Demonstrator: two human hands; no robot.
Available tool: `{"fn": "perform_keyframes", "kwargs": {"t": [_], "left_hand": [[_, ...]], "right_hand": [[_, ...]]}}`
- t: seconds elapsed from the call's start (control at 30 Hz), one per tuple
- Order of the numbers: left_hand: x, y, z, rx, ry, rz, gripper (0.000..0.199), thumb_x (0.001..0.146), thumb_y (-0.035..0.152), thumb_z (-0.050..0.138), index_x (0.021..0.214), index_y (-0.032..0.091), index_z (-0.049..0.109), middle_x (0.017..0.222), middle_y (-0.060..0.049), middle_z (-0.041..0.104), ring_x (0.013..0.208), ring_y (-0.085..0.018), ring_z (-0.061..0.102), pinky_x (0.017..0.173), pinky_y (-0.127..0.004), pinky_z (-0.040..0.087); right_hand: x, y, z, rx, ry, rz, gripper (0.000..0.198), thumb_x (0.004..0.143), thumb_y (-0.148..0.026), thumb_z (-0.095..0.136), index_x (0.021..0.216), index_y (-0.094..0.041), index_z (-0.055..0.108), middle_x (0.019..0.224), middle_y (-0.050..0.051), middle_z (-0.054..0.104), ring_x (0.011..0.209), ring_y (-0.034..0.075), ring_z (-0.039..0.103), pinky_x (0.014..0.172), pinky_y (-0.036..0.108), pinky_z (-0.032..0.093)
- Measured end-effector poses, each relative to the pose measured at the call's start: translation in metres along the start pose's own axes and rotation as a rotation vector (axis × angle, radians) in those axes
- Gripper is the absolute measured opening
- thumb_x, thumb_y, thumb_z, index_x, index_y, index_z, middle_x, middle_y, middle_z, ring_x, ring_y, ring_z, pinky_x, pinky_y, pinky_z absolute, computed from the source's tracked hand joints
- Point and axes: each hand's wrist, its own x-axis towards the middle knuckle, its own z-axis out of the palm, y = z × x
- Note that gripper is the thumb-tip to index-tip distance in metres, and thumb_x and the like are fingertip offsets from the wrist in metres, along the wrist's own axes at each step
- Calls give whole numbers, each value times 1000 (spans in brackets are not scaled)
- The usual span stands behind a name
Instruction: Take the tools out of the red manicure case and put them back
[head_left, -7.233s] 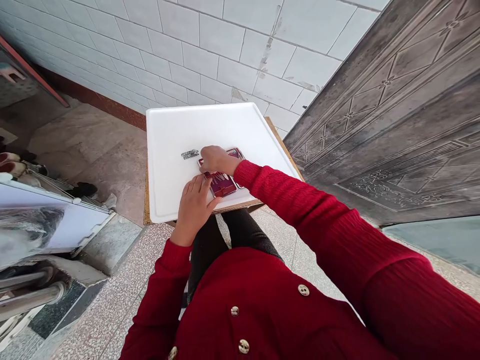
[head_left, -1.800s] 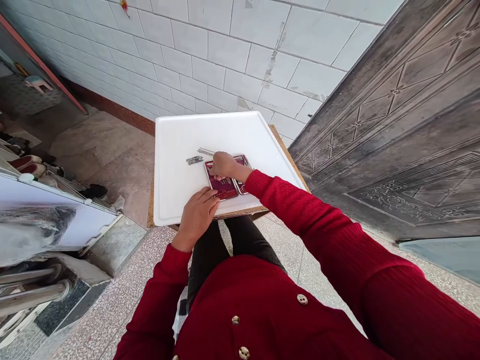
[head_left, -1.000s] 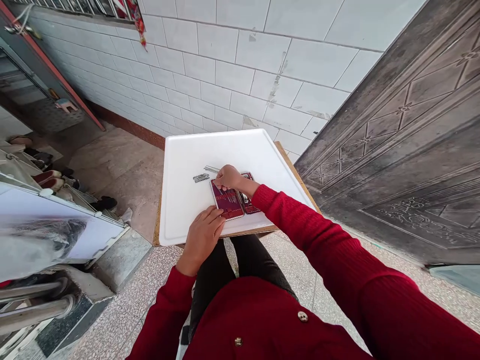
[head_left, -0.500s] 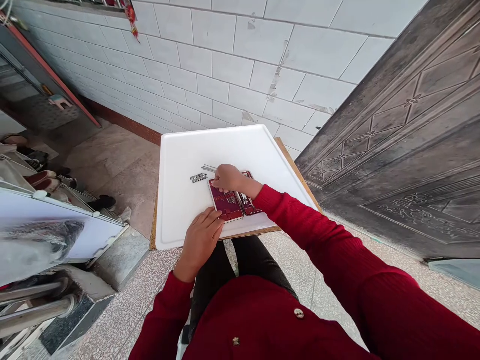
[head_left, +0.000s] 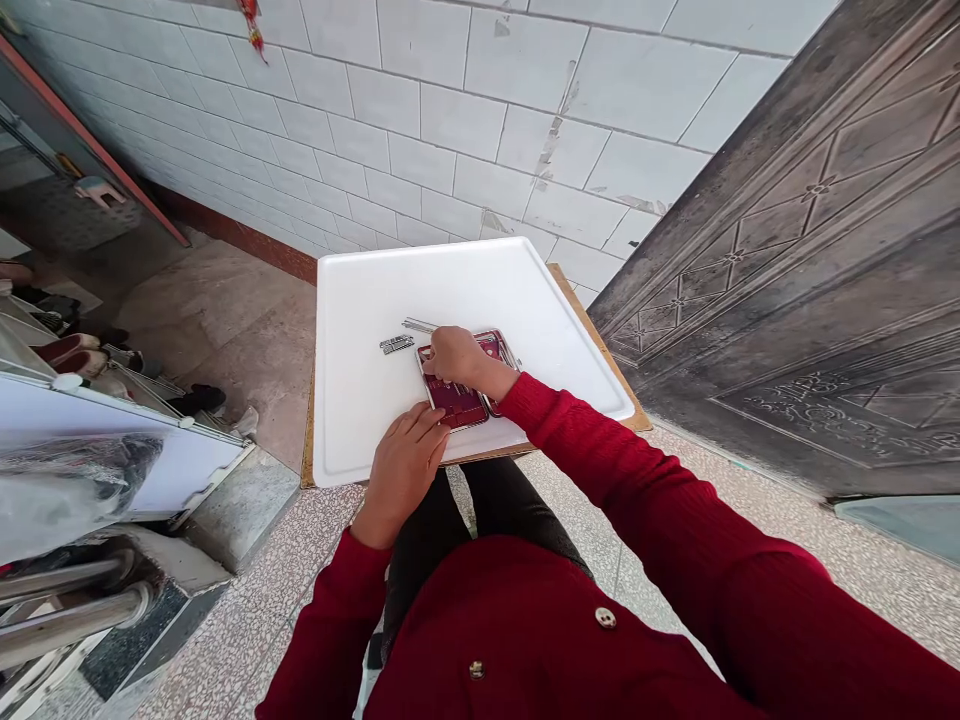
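An open manicure case [head_left: 459, 400] with a dark red lining lies near the front of a white board [head_left: 352, 420], several small metal tools in its panels. My right hand [head_left: 456, 356] is over the upper part of the case's left panel, fingers pinched together; whatever they hold is hidden. Against the case's lower left corner rests my left hand [head_left: 409, 455], its fingers stretched out and touching the edge. Nail clippers [head_left: 396, 344] lie on the board left of the case. Thin metal tools [head_left: 417, 325] lie just behind them, close to my right hand.
Beneath the white board a brown wooden edge [head_left: 637, 415] sticks out. A tiled wall [head_left: 450, 120] rises behind, and a dark carved door panel [head_left: 810, 300] stands at the right. At the left is a rack with shoes [head_left: 82, 360] beside a white panel [head_left: 67, 410].
The view has shifted slightly. My right hand remains pinched over the case's left panel, and my left hand stays at its corner. The clippers and thin tools lie where they were.
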Motion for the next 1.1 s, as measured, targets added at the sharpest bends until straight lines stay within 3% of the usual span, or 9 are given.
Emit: {"fn": "perform_keyframes", "kwargs": {"t": [0.1,0.33,0.43,0.53,0.7,0.8,0.97,1.1], "left_hand": [[1,1,-1,-1,-4,-11,23,108,22,53,111,22,76,127,-8,79,129,-30,68,105,-50,60],[2,3,-1,34,26,23,22,108,20,53,107,18,75,124,-9,79,126,-31,70,102,-49,61],[2,3,0,33,41,23,21,108,20,54,108,19,75,124,-9,80,125,-32,70,101,-50,62],[1,2,1,21,33,24,21,108,20,55,109,19,75,125,-9,79,126,-31,70,101,-49,62],[-1,1,1,9,30,16,20,108,20,55,110,19,75,127,-8,79,127,-30,70,103,-49,62],[-1,0,0,13,25,17,20,108,20,54,110,20,75,128,-8,78,128,-30,69,104,-49,62],[0,1,-2,21,33,15,19,108,21,55,108,20,74,127,-7,79,126,-29,70,102,-48,62],[1,2,-3,27,50,27,18,107,20,56,106,19,73,125,-8,79,124,-30,71,99,-48,63]], "right_hand": [[-2,0,-1,10,14,15,31,92,-21,67,115,-6,81,91,20,82,95,32,79,89,33,59],[0,-3,4,-68,65,4,32,86,-18,72,114,-7,81,106,25,81,107,37,78,93,37,59],[0,1,1,67,-9,21,17,87,-15,69,94,-8,83,88,19,82,88,29,79,83,31,60],[1,11,-4,332,-76,64,22,90,-13,64,73,-10,78,70,10,77,61,16,70,66,23,56],[22,24,-15,576,70,70,22,89,-9,64,69,-11,74,61,3,71,51,10,60,59,20,51],[43,22,-26,431,119,17,20,87,-7,65,71,-13,76,65,4,73,58,13,66,65,22,54],[70,9,-35,42,46,-94,9,83,-6,73,83,-11,80,77,12,78,85,27,76,78,31,56],[73,9,-28,-3,54,-79,11,89,-13,73,96,-11,81,88,14,80,96,30,76,83,33,56]]}}
